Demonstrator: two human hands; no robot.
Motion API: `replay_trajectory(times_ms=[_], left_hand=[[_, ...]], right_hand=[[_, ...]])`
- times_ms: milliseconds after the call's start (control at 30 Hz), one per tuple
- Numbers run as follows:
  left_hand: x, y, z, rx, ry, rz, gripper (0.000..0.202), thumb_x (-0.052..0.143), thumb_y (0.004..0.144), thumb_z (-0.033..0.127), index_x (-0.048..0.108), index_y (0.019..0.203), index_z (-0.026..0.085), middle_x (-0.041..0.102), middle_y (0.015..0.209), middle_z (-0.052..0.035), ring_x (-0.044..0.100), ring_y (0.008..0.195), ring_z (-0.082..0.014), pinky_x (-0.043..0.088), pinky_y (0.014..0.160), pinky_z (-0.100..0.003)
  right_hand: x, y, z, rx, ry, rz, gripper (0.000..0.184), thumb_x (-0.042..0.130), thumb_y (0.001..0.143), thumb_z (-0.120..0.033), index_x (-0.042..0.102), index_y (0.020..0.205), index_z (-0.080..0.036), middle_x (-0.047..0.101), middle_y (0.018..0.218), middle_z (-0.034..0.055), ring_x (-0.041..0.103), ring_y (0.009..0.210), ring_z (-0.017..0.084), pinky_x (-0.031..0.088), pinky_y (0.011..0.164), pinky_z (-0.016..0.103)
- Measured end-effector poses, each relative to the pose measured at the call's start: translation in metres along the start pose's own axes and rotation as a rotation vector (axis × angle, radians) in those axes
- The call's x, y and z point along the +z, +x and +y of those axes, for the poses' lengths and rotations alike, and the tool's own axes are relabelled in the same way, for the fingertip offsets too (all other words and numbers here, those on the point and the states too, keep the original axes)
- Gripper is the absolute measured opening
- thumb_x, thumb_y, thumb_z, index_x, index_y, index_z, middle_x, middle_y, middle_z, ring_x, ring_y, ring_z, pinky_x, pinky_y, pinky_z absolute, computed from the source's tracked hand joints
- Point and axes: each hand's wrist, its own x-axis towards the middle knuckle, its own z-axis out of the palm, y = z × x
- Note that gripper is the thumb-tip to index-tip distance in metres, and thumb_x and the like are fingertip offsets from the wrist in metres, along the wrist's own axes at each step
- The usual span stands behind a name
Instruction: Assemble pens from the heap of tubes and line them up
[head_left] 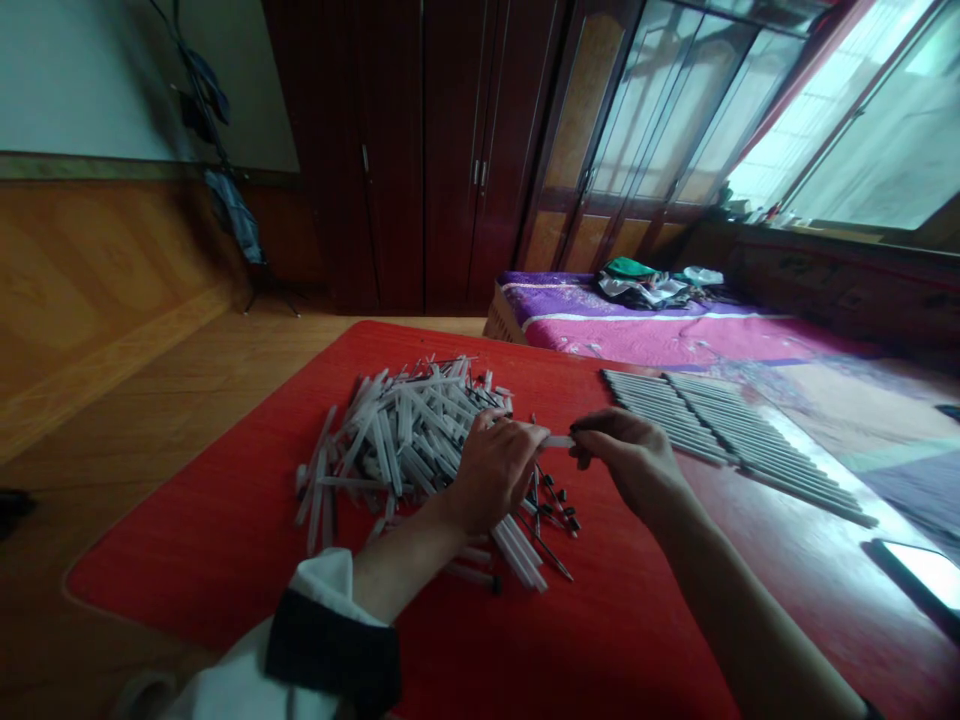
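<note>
A loose heap of white pen barrels (405, 440) lies on a red table (247, 540). My left hand (495, 470) rests over the heap's right edge and pinches one white pen barrel (559, 441) at its left end. My right hand (630, 455) grips the same barrel from the right, fingers closed around a dark tip. Thin black-tipped refills (551, 500) lie scattered just under both hands. To the right, a neat row of finished pens (735, 440) lies side by side.
A phone (926, 575) with a lit screen lies near the table's right edge. Behind the table stand a bed with a purple-pink cover (645, 330), dark wooden wardrobes (420, 150) and a coat stand (217, 170). Wooden floor is to the left.
</note>
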Motion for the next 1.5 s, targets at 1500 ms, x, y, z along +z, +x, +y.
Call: replay_trajectory(times_ms=[1500], left_hand=[[0.016,-0.018,-0.019,-0.003,0.200,-0.190,0.021,0.044,0.088,0.015,0.053,0.106,0.018,0.065,0.091,-0.0018,0.058,0.086,-0.0156,0.034,0.091,-0.038]], right_hand=[[0.009,-0.014,0.041,-0.170,-0.256,0.090,0.008,0.063,0.067,-0.021,0.068,0.072,-0.016,0.063,0.063,0.0013,0.058,0.056,0.012,0.047,0.052,0.024]])
